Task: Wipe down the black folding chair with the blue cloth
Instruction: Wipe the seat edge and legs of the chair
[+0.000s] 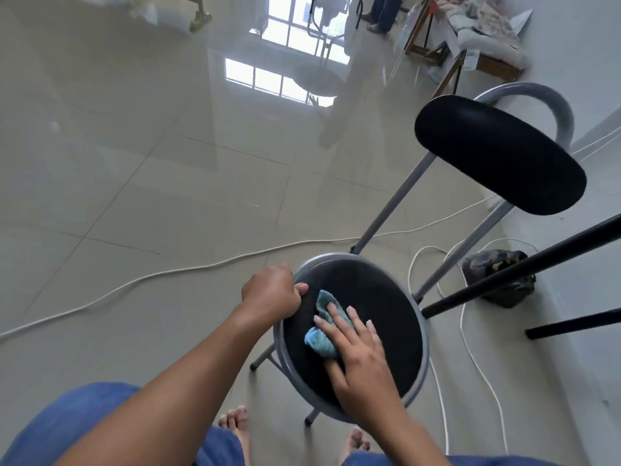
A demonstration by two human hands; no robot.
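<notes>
Right hand (361, 359) presses blue cloth (322, 332) flat-fingered onto chair seat (379, 304); left hand (272, 292) grips its rim.

Right hand (361, 356) covers part of the blue cloth (324, 326).

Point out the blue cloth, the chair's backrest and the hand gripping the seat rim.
blue cloth (322, 341): head view, on the bunched fold left of the fingers.
backrest (500, 154): head view, middle of the black pad.
left hand (272, 292): head view, back of the hand at the seat rim.
</notes>
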